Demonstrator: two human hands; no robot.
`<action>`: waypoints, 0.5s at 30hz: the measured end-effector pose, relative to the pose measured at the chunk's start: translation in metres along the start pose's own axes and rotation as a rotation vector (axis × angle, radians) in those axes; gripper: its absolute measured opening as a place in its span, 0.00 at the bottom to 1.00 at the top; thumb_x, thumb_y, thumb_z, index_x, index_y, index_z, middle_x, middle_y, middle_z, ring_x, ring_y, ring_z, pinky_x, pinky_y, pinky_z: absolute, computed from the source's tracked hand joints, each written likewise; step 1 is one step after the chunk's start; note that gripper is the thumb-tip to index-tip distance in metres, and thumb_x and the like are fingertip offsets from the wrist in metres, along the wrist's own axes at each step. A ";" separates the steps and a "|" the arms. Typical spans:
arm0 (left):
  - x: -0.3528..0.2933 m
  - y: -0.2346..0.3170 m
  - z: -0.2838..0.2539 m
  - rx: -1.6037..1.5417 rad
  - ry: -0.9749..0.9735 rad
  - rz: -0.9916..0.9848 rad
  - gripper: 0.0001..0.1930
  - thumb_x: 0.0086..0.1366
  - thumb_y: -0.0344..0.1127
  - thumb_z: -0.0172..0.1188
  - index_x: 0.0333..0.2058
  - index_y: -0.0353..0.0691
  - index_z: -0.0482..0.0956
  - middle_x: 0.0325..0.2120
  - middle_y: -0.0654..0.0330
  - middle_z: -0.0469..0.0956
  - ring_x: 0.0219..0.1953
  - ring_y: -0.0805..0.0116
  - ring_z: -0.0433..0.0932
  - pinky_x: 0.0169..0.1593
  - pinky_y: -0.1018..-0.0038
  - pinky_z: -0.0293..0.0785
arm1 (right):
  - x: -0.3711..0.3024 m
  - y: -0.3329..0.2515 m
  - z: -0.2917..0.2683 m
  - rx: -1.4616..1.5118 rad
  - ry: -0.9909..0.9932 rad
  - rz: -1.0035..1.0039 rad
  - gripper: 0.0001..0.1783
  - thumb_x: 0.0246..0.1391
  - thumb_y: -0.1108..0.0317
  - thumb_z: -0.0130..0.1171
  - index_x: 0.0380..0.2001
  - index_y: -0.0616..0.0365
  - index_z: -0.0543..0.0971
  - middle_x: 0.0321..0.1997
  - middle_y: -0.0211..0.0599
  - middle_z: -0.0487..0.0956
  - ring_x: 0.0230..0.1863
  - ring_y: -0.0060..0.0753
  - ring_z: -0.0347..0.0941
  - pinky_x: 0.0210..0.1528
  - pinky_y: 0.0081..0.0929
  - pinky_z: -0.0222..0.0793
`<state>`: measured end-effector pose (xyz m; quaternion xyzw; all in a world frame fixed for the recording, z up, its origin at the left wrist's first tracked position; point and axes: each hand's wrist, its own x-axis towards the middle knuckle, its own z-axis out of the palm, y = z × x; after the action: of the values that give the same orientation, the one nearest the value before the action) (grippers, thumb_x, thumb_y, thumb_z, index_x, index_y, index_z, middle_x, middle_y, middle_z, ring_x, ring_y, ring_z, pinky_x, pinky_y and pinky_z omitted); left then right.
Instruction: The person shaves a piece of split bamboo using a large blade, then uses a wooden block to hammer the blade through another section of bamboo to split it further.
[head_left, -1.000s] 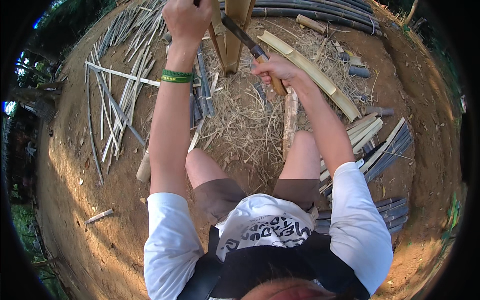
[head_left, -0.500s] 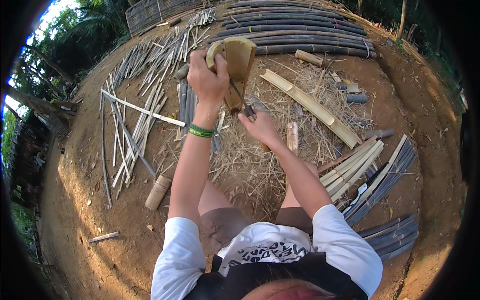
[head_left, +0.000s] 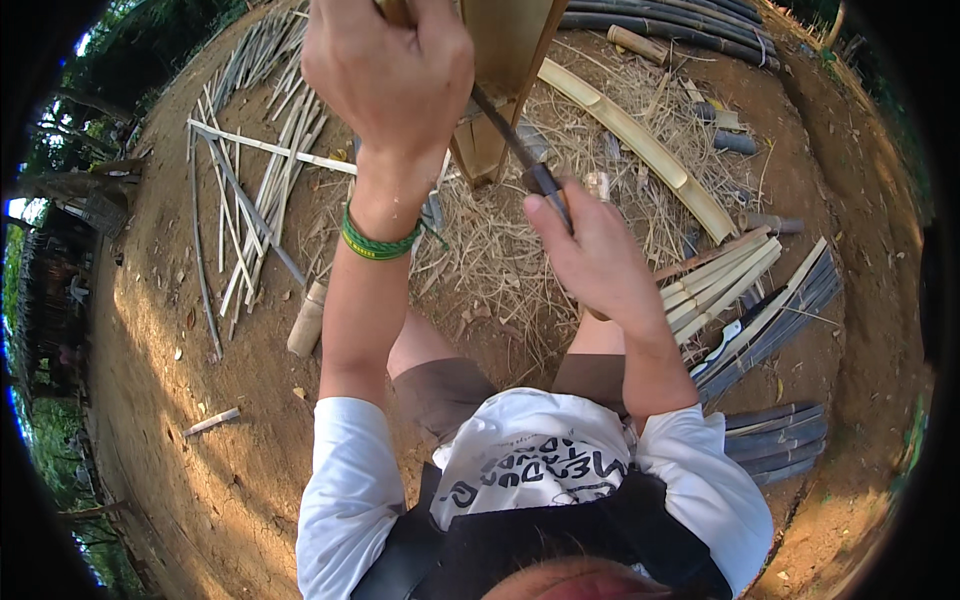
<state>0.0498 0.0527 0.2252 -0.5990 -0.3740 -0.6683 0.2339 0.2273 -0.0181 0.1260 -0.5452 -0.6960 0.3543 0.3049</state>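
Note:
My left hand (head_left: 385, 90), a green band on its wrist, is closed at the top edge of the picture, gripping the upper end of a split bamboo piece (head_left: 508, 50). This piece stands upright, its pale hollow side showing and its top cut off by the frame. In my right hand (head_left: 605, 255) is the dark handle of a knife (head_left: 515, 140). The narrow blade slants up to the left across the bamboo's near edge, and its tip is hidden behind my left hand.
Beyond my knees, dry shavings (head_left: 480, 245) litter the soil. A long bamboo half (head_left: 640, 140) lies to the right, near a bundle of split strips (head_left: 775, 320). Crossed slats (head_left: 270, 190) spread on the left; dark poles (head_left: 670, 30) are stacked at the back.
Both hands, the bamboo piece and the knife appear larger and closer. My left hand has risen to the top edge with the bamboo, and my right hand has shifted right.

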 end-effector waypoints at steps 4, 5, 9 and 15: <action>0.024 -0.019 0.032 -0.038 0.150 0.136 0.13 0.70 0.36 0.64 0.36 0.33 0.72 0.23 0.46 0.77 0.26 0.44 0.78 0.31 0.56 0.69 | 0.033 0.015 0.016 0.090 -0.015 -0.091 0.24 0.70 0.52 0.53 0.42 0.68 0.77 0.30 0.58 0.81 0.38 0.60 0.82 0.42 0.50 0.74; 0.038 -0.028 0.027 0.028 0.128 0.106 0.12 0.70 0.36 0.64 0.37 0.33 0.72 0.24 0.46 0.77 0.27 0.45 0.79 0.31 0.56 0.70 | 0.042 0.010 0.033 0.120 -0.008 -0.120 0.24 0.70 0.52 0.52 0.43 0.68 0.76 0.32 0.58 0.82 0.38 0.60 0.83 0.43 0.50 0.75; 0.051 -0.081 0.042 0.217 0.310 0.025 0.13 0.73 0.38 0.62 0.42 0.32 0.76 0.27 0.46 0.80 0.30 0.46 0.82 0.35 0.57 0.73 | 0.095 -0.015 0.098 0.349 0.114 -0.170 0.27 0.72 0.49 0.49 0.47 0.68 0.74 0.40 0.58 0.83 0.41 0.57 0.83 0.46 0.50 0.76; -0.075 -0.106 -0.027 0.070 -0.699 -0.795 0.45 0.74 0.72 0.38 0.54 0.28 0.79 0.48 0.34 0.80 0.56 0.46 0.79 0.60 0.58 0.70 | 0.171 -0.042 0.147 1.399 -0.109 -0.193 0.41 0.73 0.36 0.42 0.59 0.71 0.70 0.51 0.51 0.82 0.48 0.39 0.80 0.55 0.39 0.72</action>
<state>-0.0347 0.0864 0.1287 -0.5899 -0.6498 -0.4531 -0.1564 0.0476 0.1181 0.0846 -0.1388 -0.3645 0.7164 0.5785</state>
